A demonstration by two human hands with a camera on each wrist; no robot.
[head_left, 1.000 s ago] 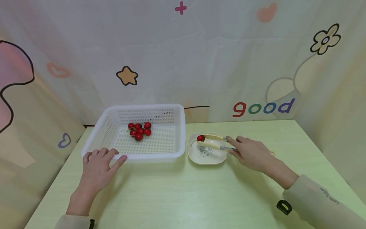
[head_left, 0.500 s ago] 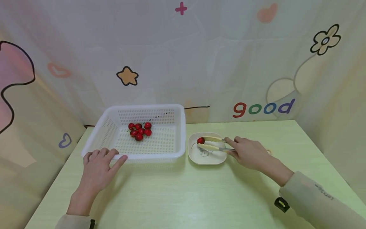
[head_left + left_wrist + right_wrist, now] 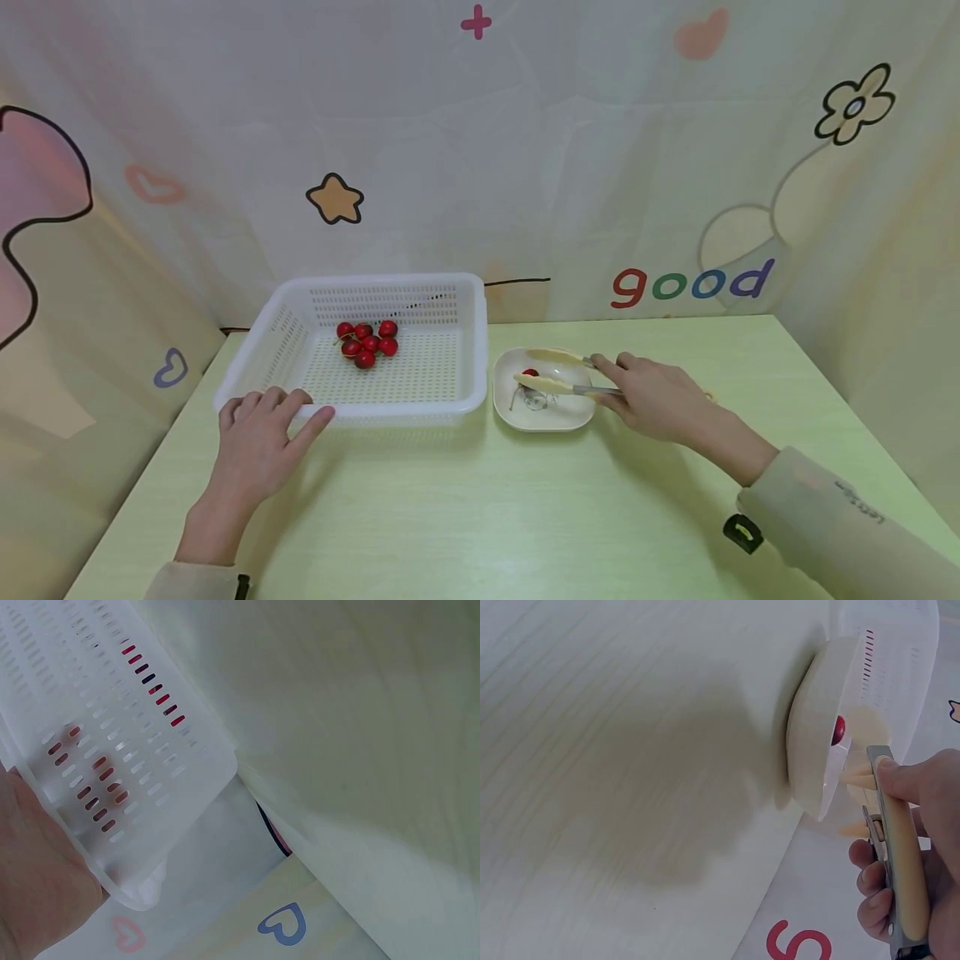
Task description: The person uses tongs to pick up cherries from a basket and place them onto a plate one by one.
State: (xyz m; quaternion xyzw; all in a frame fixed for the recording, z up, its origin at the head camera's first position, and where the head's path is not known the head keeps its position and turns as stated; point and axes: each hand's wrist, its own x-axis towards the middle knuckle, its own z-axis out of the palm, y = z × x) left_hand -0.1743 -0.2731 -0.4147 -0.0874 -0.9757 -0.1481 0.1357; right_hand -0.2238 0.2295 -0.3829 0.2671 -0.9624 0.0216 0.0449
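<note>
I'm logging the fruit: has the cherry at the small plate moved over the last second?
Yes. Against the plate in the head view, the cherry sits slightly nearer the person, and its stem has swung that way too.

"Head camera?"
"Before and above the basket [image 3: 420, 409], facing forward and down."
"Wrist views?"
"Left, close by its outside; right, farther off, facing it across the dish [image 3: 810, 742]. All three share it."

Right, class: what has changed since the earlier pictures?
The tongs in the right hand have spread wider, apparently letting go of the cherry, whose stem has swung downward in the head view. The left hand on the basket, the other cherries and the plate stayed put.
</note>
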